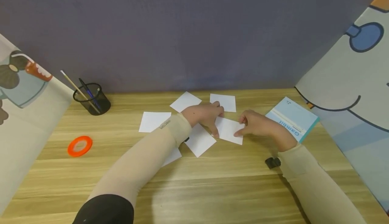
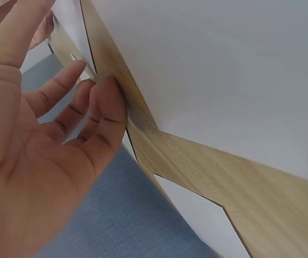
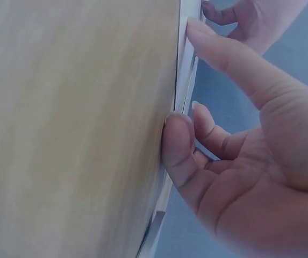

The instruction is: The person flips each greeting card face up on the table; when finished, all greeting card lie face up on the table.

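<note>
A white square of paper (image 1: 227, 130) lies on the wooden table between both hands. My left hand (image 1: 204, 113) is at its left side, the thumb near its lower left edge and the fingers loosely bent towards the paper behind. In the left wrist view, nothing shows between the thumb and fingers of the left hand (image 2: 51, 134). At the right edge my right hand (image 1: 256, 125) touches the paper. The thumb of the right hand (image 3: 250, 129) rests on the sheet in the right wrist view, and its bent forefinger is at the edge, apart from the thumb.
Several more white squares surround it, including one square (image 1: 200, 142) under the left wrist and another (image 1: 224, 102) behind. A light blue Gambit pack (image 1: 288, 114) lies at right. An orange tape roll (image 1: 79, 146) and a black mesh pen cup (image 1: 100, 104) stand left.
</note>
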The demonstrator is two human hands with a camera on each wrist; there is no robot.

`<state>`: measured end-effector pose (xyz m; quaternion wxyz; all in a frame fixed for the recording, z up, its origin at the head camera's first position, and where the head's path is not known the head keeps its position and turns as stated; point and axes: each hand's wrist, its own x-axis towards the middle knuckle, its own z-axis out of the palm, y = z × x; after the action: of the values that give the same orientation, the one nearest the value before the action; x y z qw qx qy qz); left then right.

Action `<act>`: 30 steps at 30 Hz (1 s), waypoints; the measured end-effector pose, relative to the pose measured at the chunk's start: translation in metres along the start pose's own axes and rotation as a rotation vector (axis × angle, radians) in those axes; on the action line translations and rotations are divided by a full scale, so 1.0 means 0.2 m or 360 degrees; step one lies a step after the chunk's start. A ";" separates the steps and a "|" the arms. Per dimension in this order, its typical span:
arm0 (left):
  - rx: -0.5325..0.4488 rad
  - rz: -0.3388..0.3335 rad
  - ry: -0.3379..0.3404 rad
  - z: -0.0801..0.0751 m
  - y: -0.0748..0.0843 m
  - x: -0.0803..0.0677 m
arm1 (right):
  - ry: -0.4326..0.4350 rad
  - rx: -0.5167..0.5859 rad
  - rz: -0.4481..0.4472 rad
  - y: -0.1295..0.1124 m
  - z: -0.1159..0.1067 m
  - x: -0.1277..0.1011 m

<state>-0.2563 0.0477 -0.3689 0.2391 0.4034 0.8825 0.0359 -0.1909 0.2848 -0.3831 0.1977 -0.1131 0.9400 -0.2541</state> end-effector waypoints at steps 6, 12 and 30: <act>-0.0003 0.0004 -0.0008 0.00 0.00 -0.01 | -0.0024 0.0004 0.0004 0.00 -0.01 0.00; -0.0009 -0.0008 0.0009 0.01 0.00 0.00 | -0.0054 0.0026 -0.0029 0.00 -0.01 0.00; -0.0117 -0.0146 0.0098 0.02 0.06 -0.07 | 0.0049 -0.0027 -0.0042 -0.01 0.02 -0.03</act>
<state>-0.2379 0.0443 -0.3644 0.2278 0.3521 0.9051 0.0698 -0.1833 0.2842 -0.3834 0.1790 -0.1232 0.9434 -0.2504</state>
